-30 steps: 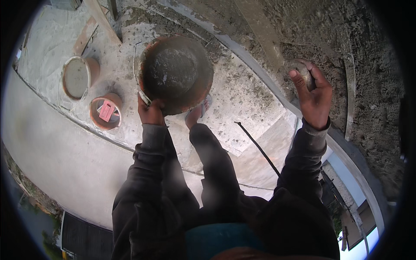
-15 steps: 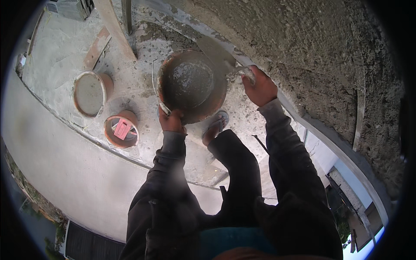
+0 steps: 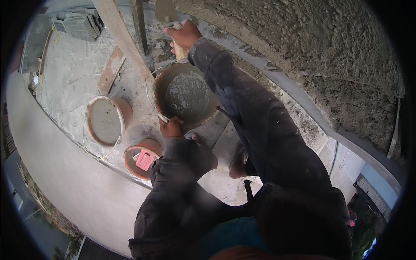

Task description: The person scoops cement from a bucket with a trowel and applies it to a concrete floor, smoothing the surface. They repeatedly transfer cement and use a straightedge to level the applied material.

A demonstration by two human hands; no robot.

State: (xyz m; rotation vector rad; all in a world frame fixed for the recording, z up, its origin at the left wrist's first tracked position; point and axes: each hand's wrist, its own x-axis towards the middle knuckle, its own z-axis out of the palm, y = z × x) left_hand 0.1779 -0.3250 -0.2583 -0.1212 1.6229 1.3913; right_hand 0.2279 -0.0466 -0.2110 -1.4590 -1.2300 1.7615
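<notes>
My right hand (image 3: 186, 34) is closed round the wooden handle of a trowel (image 3: 165, 11), whose grey blade points away from me toward the foot of the rough wall. This hand is beyond the far rim of a large round bucket (image 3: 161, 93) with wet grey mortar (image 3: 189, 92) in it. At the bucket's near left rim, my left hand (image 3: 172, 128) is closed on the bucket, with a pale bit, perhaps its handle grip, showing at the fingers. The bucket's thin wire handle shows along its left side.
To the left stand a bucket of grey mix (image 3: 105, 121) and a smaller bucket (image 3: 130, 167) holding a red float (image 3: 145, 160). Wooden props (image 3: 121, 39) and a board (image 3: 111, 71) are farther off, before stacked grey blocks (image 3: 78, 24). A mortar-covered wall (image 3: 303, 52) runs along the right.
My right hand has carried the trowel from the bucket's right side away to the far side by the wall. My left hand stays at the rim. My feet and the view have shifted.
</notes>
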